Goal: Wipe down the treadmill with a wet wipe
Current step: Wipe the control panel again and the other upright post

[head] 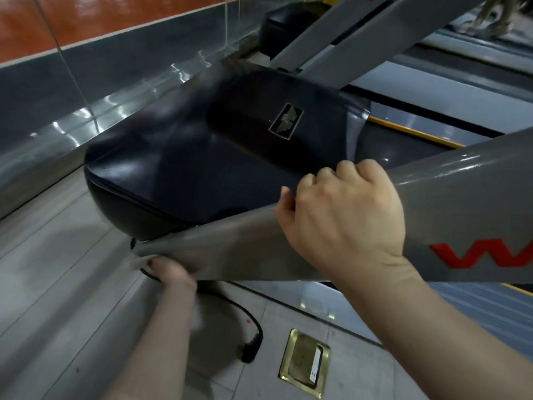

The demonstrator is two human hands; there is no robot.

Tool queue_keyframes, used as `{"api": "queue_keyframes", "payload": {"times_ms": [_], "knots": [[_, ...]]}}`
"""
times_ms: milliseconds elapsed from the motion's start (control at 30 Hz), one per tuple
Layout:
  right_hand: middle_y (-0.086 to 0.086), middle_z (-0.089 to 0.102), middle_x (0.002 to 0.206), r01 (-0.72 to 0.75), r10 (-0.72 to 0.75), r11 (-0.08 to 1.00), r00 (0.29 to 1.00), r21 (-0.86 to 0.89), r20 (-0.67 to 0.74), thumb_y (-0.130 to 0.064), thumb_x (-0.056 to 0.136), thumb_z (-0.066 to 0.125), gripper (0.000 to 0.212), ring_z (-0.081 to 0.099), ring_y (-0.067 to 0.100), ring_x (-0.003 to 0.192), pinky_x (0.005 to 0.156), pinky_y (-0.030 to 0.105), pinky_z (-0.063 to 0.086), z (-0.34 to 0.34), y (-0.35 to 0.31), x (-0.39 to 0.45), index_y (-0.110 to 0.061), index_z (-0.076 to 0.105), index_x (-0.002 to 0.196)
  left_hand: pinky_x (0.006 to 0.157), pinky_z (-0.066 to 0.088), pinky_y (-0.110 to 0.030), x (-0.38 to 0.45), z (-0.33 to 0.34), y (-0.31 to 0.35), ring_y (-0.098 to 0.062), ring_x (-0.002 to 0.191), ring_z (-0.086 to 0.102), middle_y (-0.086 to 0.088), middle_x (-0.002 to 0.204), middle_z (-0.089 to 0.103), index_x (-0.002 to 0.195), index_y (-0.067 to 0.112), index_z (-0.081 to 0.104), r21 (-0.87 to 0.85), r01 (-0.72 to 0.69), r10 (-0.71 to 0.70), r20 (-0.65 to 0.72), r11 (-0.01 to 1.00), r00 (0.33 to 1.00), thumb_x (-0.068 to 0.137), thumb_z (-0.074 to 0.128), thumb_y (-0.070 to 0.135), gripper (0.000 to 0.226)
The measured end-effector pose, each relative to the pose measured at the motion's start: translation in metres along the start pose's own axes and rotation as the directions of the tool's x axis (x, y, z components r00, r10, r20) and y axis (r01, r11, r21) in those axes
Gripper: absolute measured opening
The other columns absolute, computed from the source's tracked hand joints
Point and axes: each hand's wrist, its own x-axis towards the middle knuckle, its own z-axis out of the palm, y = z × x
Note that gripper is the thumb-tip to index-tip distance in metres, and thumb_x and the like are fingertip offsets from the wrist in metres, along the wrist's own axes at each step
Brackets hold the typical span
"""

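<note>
Two red "W"-like strokes on grey treadmill upright [461,203].

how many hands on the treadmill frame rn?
2. Right hand grips the top edge of the grey upright; left hand is at its lower end, fingers mostly hidden behind it.

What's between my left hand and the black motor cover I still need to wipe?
The grey upright of the treadmill crosses in front: the left hand sits under its lower edge, the black motor cover above and beyond it.
</note>
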Motion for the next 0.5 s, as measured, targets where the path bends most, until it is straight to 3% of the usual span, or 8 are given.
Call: {"api": "queue_keyframes", "payload": {"times_ms": [67,133,200,300,367,400,433,500], "knots": [[0.004,0.053,0.052,0.003,-0.003,1.0,1.0,0.005,0.004,-0.036,0.09,0.048,0.043,0.049,0.025,0.053,0.062,0.035,0.029,-0.002,0.001,0.0,-0.016,0.052,0.053,0.112,0.032,-0.032,-0.147,0.06,0.048,-0.017,0.132,0.044,0.004,0.149,0.042,0.151,0.019,0.034,0.132,-0.185,0.192,-0.04,0.974,0.981,0.104,0.016,0.044,0.056],[0.004,0.053,0.051,0.013,-0.013,1.0,1.0,0.01,0.003,-0.037,0.091,0.047,0.044,0.049,0.024,0.052,0.061,0.033,0.031,-0.003,0.001,0.001,-0.016,0.052,0.052,0.116,0.028,-0.025,-0.178,0.068,0.047,-0.016,0.14,0.036,0.001,0.156,0.031,0.151,0.016,0.03,0.258,-0.36,0.38,-0.028,0.896,0.925,0.105,0.02,0.039,0.052],[0.004,0.053,0.051,0.018,-0.018,1.0,1.0,0.011,-0.012,-0.037,0.093,0.045,0.046,0.048,0.024,0.052,0.06,0.033,0.031,-0.003,0.0,0.0,-0.016,0.052,0.052,0.12,0.02,-0.027,-0.213,0.067,0.036,-0.012,0.148,0.023,0.001,0.163,0.019,0.157,0.015,0.02,0.355,-0.491,0.479,0.127,0.796,0.869,0.1,0.026,0.04,0.063],[0.005,0.054,0.051,0.022,-0.022,1.0,1.0,0.001,0.017,-0.036,0.095,0.042,0.049,0.048,0.024,0.051,0.06,0.033,0.03,-0.006,0.002,-0.001,-0.015,0.055,0.053,0.125,0.011,-0.041,-0.25,0.056,0.021,-0.012,0.152,0.006,0.003,0.166,0.001,0.158,0.023,0.004,0.45,-0.681,0.509,0.453,0.578,0.732,0.097,0.026,0.046,0.069],[0.003,0.057,0.053,0.04,-0.041,0.999,0.998,0.021,0.053,-0.035,0.097,0.042,0.049,0.05,0.023,0.052,0.06,0.032,0.032,-0.009,0.004,-0.002,-0.017,0.058,0.054,0.123,0.014,-0.051,-0.282,0.054,0.017,-0.02,0.154,0.005,0.003,0.165,-0.001,0.155,0.026,-0.002,0.378,-0.838,0.511,0.667,0.394,0.541,0.103,0.028,0.047,0.064],[0.003,0.059,0.055,0.055,-0.06,0.996,0.997,0.072,0.058,-0.033,0.098,0.041,0.047,0.053,0.023,0.054,0.06,0.032,0.034,-0.012,0.005,-0.001,-0.018,0.06,0.058,0.123,0.016,-0.052,-0.296,0.055,0.017,-0.025,0.153,0.007,0.005,0.165,0.0,0.156,0.027,-0.003,0.309,-0.909,0.49,0.768,0.281,0.412,0.105,0.03,0.044,0.063],[0.003,0.062,0.06,0.081,-0.088,0.982,0.995,0.17,0.035,-0.032,0.099,0.04,0.044,0.055,0.025,0.057,0.062,0.033,0.037,-0.017,0.006,-0.002,-0.019,0.062,0.063,0.123,0.016,-0.047,-0.311,0.058,0.016,-0.028,0.153,0.01,0.008,0.165,0.001,0.158,0.028,-0.002,0.243,-0.952,0.455,0.838,0.186,0.303,0.106,0.033,0.04,0.064],[0.003,0.064,0.071,0.133,-0.119,0.877,0.991,0.462,-0.059,-0.031,0.101,0.036,0.041,0.059,0.027,0.067,0.07,0.038,0.044,-0.031,0.015,-0.008,-0.018,0.066,0.075,0.122,0.016,-0.037,-0.327,0.064,0.021,-0.037,0.147,0.026,0.017,0.162,0.011,0.156,0.02,0.015,0.168,-0.986,0.357,0.922,-0.018,0.151,0.105,0.026,0.049,0.06]]}}
